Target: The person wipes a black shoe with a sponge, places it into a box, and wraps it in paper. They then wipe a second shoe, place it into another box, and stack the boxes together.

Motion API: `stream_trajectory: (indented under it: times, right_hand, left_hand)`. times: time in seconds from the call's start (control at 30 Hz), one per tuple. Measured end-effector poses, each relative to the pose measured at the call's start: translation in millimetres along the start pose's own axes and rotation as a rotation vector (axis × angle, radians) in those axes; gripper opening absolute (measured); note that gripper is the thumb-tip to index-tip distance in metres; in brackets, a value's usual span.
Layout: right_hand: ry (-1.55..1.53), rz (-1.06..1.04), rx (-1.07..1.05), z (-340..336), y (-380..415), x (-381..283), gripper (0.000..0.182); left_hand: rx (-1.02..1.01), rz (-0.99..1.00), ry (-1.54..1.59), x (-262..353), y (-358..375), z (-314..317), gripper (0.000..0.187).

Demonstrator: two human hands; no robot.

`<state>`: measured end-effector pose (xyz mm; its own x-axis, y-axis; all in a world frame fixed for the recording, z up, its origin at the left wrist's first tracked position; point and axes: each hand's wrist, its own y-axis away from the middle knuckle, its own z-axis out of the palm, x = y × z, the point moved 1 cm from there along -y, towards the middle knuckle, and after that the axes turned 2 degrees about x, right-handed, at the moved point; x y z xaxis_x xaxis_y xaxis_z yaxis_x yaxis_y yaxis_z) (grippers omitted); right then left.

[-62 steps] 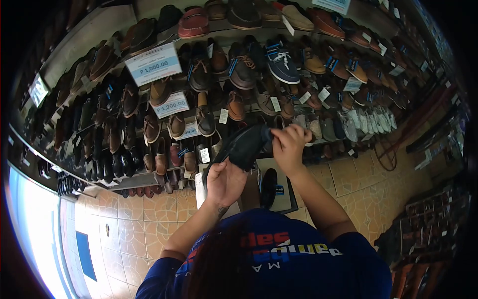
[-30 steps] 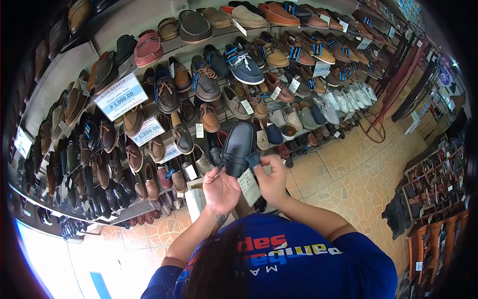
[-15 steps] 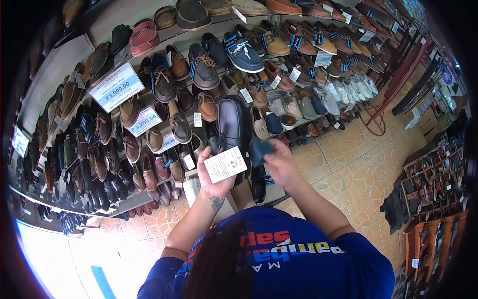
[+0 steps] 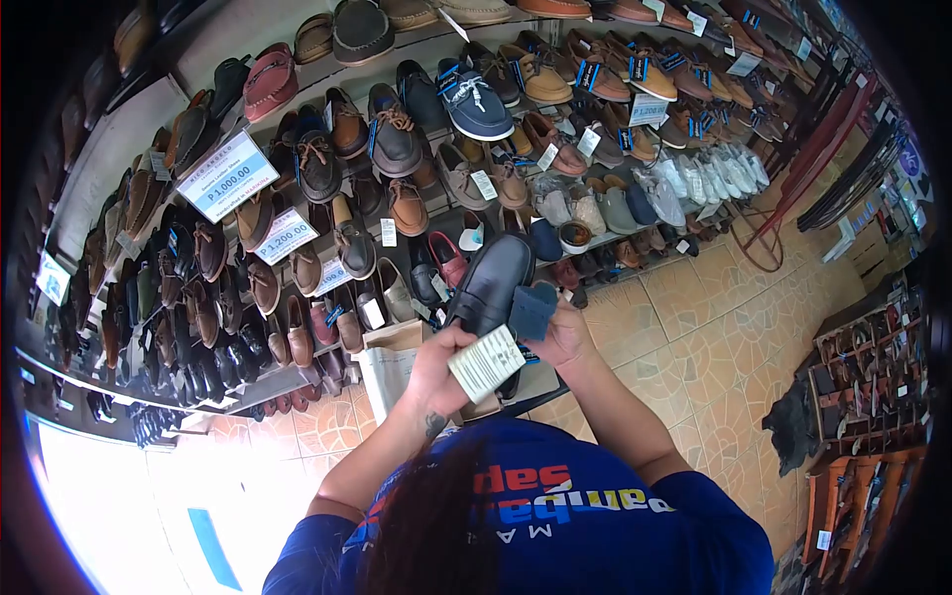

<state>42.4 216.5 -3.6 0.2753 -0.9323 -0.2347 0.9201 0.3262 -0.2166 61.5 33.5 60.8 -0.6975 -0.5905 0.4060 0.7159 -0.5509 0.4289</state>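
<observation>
A black leather loafer [image 4: 496,281] is gripped near its heel by my left hand [image 4: 433,375], toe pointing away and tilted to the right. From it hangs a white printed tag [image 4: 486,364], lying over the shoe's heel end beside my left fingers. My right hand [image 4: 568,340] pinches a folded dark blue cloth [image 4: 535,311] close against the loafer's right side. The fingertips behind the cloth are partly hidden.
Shelves of shoes curve ahead and to the left, with price signs [image 4: 226,177] among them. An open cardboard box [image 4: 389,369] sits below my left hand. Tiled floor [image 4: 684,327] lies to the right, with belts [image 4: 828,159] hanging beyond and a rack [image 4: 863,372] farther right.
The loafer has tilted to the right and its tag has turned with it. My right hand has brought the cloth up against the shoe's side. A red shoe on the shelf is now uncovered.
</observation>
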Motion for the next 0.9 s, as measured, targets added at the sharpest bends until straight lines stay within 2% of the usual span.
stream_trajectory:
  times: [0.03,0.07,0.13,0.17,0.23,0.33,0.37,0.47,0.57,0.67,0.77,0.87,0.9]
  right_hand:
    - [0.000,-0.015,0.028,-4,3,2,0.028]
    - [-0.015,-0.009,0.016,-7,3,3,0.027]
    - [-0.049,0.004,0.000,-10,7,9,0.025]
    - [-0.045,-0.004,0.088,-23,11,14,0.023]
    - [-0.097,0.024,0.118,-24,17,21,0.023]
    - [-0.139,0.033,0.197,-32,23,29,0.024]
    - [-0.154,0.028,0.196,-35,25,31,0.023]
    - [-0.123,0.012,0.187,-18,30,30,0.023]
    - [-0.089,-0.030,0.169,-6,28,31,0.025]
    - [-0.050,-0.086,0.149,12,22,39,0.026]
    - [0.098,-0.126,0.156,31,12,54,0.027]
    - [0.195,-0.165,0.185,37,-1,82,0.029]
    - [0.215,-0.175,0.194,40,-6,90,0.030]
  left_hand:
    - [-0.128,0.010,0.011,-2,2,4,0.041]
    - [-0.080,0.168,-0.024,-7,1,11,0.045]
    - [0.037,0.273,-0.208,-15,1,10,0.049]
    - [0.056,0.271,-0.222,-17,3,9,0.050]
    - [0.086,0.266,-0.250,-20,8,8,0.051]
    - [0.024,0.171,-0.422,-12,22,6,0.052]
    - [0.044,0.216,-0.561,-17,27,12,0.050]
    - [0.072,0.191,-1.130,-16,31,-20,0.047]
    - [0.023,0.340,-1.383,-7,43,-10,0.045]
    - [0.018,0.427,-1.327,5,45,-20,0.038]
    - [0.136,0.532,-0.970,23,40,-52,0.022]
    - [0.250,0.658,-0.776,34,46,-71,0.015]
    - [0.251,0.625,-0.729,39,48,-80,0.014]
